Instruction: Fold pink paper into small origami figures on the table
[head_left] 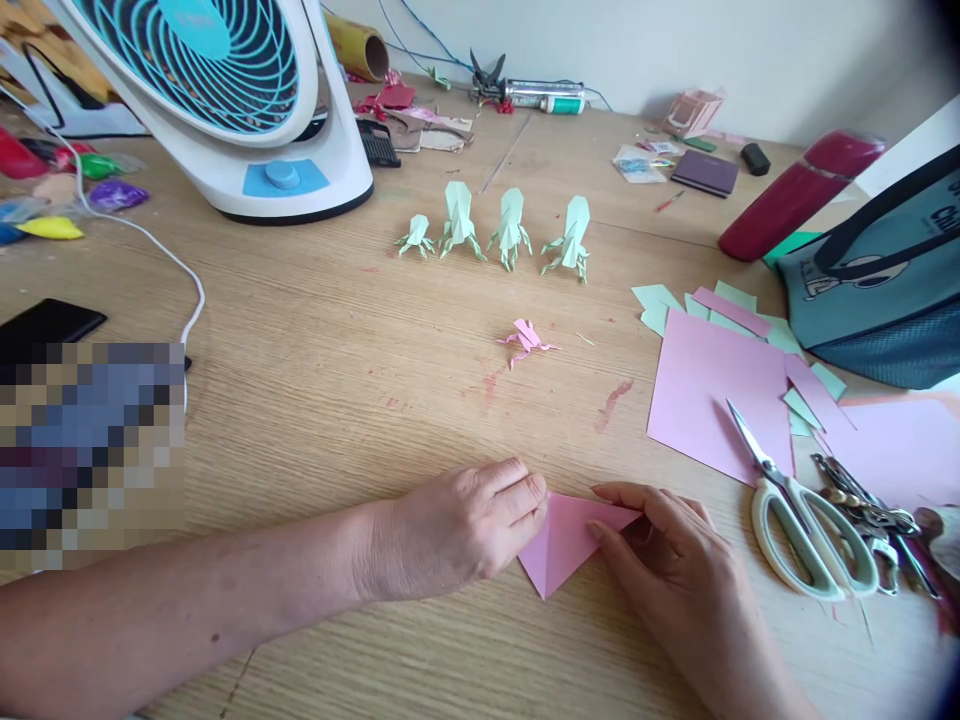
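A folded pink paper triangle (564,545) lies on the wooden table (315,400) near its front edge. My left hand (465,525) presses its fingertips on the triangle's left edge, fingers held together. My right hand (675,570) pinches the triangle's right corner with thumb and fingers. Further back lies a small pink origami figure (525,340). Behind it, several pale green origami figures (510,228) stand in a row.
Scissors (806,525) lie on pink paper sheets (716,385) and green scraps at the right, with keys (862,500) beside them. A red bottle (799,195) and a grey bag (885,280) are at the far right. A white fan (247,110) stands back left, a black phone (49,322) at left.
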